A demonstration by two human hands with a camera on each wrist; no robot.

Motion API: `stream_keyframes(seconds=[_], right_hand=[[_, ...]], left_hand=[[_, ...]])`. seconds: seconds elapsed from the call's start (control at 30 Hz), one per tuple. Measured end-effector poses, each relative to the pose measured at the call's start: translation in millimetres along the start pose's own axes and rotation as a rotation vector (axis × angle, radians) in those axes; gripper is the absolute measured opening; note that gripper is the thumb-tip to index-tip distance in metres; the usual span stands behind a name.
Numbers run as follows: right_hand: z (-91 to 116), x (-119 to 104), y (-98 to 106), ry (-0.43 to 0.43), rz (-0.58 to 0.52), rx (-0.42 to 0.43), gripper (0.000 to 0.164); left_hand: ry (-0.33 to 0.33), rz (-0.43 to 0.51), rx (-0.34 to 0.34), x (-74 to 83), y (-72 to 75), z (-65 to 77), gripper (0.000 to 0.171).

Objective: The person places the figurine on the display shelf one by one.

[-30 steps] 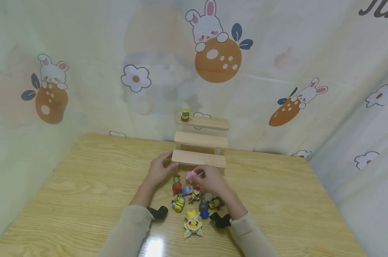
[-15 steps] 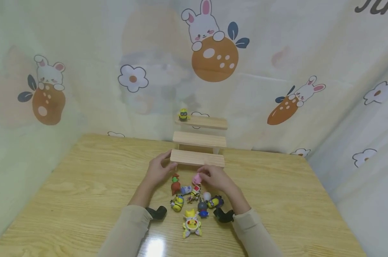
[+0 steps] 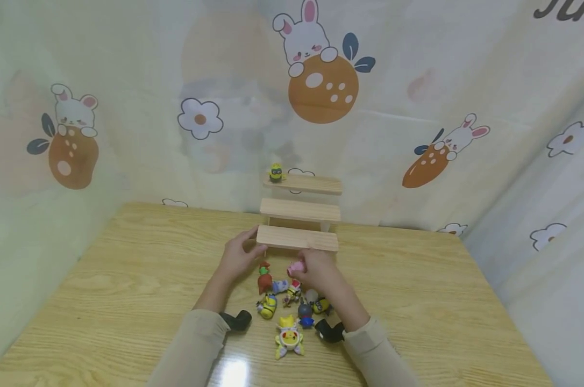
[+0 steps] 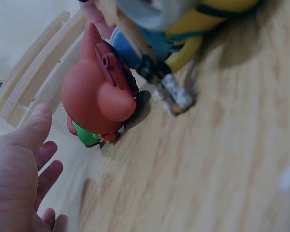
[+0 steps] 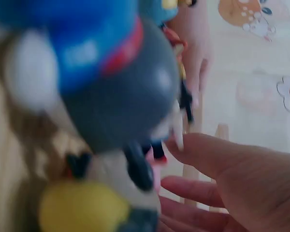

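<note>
My right hand pinches a small pink toy figure just in front of the lowest shelf. In the right wrist view, other toys hide most of that figure. My left hand is at the left end of the wooden three-step display stand, fingers loosely spread, holding nothing; the index fingertip appears to touch the shelf end. Beside it lies a red figure with a green part. Between my forearms lie several toys, among them a yellow figure with blue and a dark grey-and-blue figure.
A yellow figure with dark goggles stands at the left of the top shelf. A yellow-and-white figure lies nearest me. Black wrist camera mounts stick out from both wrists. A printed curtain hangs behind the wooden table.
The pink figure has shifted slightly right and turned in my right hand, which opened its grasp a little midway and closed around it again. My left hand has stayed at the stand.
</note>
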State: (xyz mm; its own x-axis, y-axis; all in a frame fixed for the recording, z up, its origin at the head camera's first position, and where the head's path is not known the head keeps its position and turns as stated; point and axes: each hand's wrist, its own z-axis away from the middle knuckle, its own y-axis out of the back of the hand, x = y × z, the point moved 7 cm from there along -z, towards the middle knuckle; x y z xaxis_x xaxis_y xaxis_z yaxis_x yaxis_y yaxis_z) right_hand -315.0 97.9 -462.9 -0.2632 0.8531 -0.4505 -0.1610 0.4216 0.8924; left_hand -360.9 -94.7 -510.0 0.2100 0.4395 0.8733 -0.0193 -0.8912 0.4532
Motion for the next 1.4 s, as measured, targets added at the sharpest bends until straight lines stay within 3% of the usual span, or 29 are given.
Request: stream_keyframes(seconds=[0.23, 0.5, 0.73, 0.9, 1.13, 1.4], right_hand=[[5.6, -6.8, 1.5, -0.031, 0.077, 0.11, 0.036], [1.8, -8.9, -3.1, -0.008, 0.106, 0.136, 0.03], [-2.8, -5.4, -5.7, 0.083, 0.058, 0.046, 0.043], [-3.9, -4.8, -7.1, 0.087, 0.041, 0.009, 0.036], [-0.3, -9.5, -4.5, 0.13, 0.09, 0.011, 0.033], [2.0, -9.0, -10.7, 0.251, 0.114, -0.054, 0.046]], left_hand=[[0.014, -0.007, 0.0, 1.0, -0.4, 0.4, 0.063], [0.024, -0.01, 0.005, 1.2, -0.1, 1.5, 0.064], [0.02, -0.018, 0.008, -0.3, -1.4, 0.3, 0.064], [0.026, -0.027, 0.005, -0.9, -1.6, -0.2, 0.064], [0.021, -0.021, 0.006, 1.2, -0.4, 0.4, 0.064], [0.032, -0.013, -0.003, -1.5, -1.8, 1.0, 0.064]])
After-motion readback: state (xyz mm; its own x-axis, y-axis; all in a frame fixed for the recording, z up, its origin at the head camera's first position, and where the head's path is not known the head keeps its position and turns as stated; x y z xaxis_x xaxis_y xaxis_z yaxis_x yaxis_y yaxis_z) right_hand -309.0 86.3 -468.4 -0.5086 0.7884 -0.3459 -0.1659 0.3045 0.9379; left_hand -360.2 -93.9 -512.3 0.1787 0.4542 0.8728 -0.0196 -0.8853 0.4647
